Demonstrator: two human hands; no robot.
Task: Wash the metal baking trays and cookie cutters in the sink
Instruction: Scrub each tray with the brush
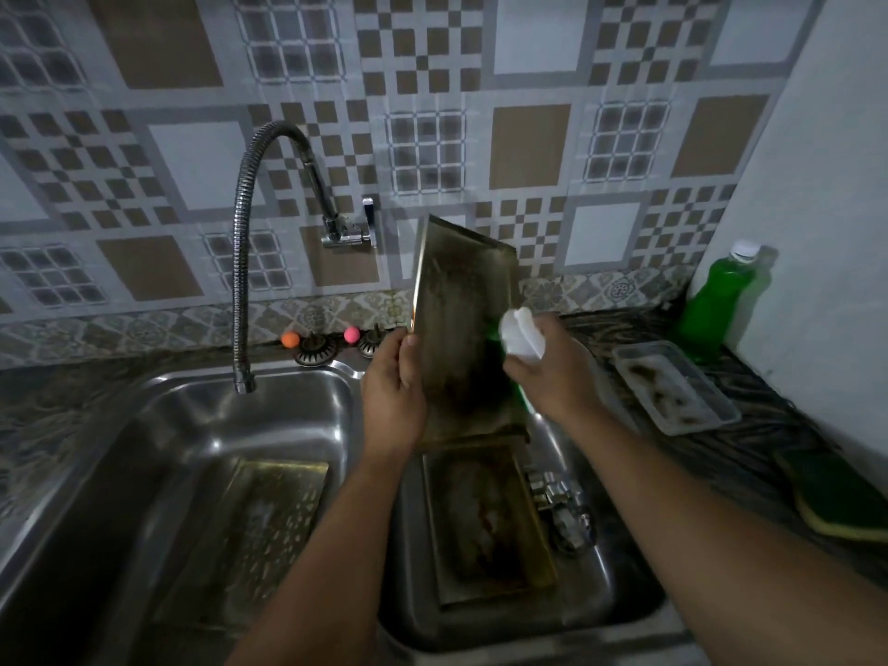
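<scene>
Tray (461, 329), stained, stands tilted on end above the right basin at 12 o'clock from the wrists. Left hand (391, 386) grips its left edge, thumb on the face. Right hand (543, 372) presses a foamy white pad with a green sponge (516, 338) against the tray's right side, fingers curled round it. Second tray (485, 516) lies flat in the right basin below; cutters (557, 502) sit just beside it at 3 o'clock. Third tray (259, 526) lies in the left basin under the faucet (242, 262). Soap bottle (716, 305) stands at 2 o'clock on the counter.
</scene>
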